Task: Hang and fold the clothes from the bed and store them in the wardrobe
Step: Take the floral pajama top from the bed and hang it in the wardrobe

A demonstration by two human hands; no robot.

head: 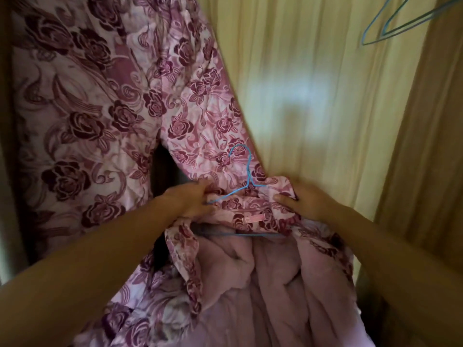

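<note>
A pink quilted garment (250,216) printed with dark red roses sits on a blue wire hanger (246,171), whose hook sticks up above the collar. My left hand (190,196) grips the garment's left shoulder over the hanger arm. My right hand (300,199) grips the right shoulder. The plain pink lining (270,284) hangs open below my hands. The lower bar of the hanger shows under the collar.
Another rose-printed garment (87,108) hangs at the left inside the wardrobe, with a sleeve reaching down towards my hands. The yellow wooden wardrobe back panel (313,96) lies behind. Bare blue wire hangers (390,26) hang at the top right.
</note>
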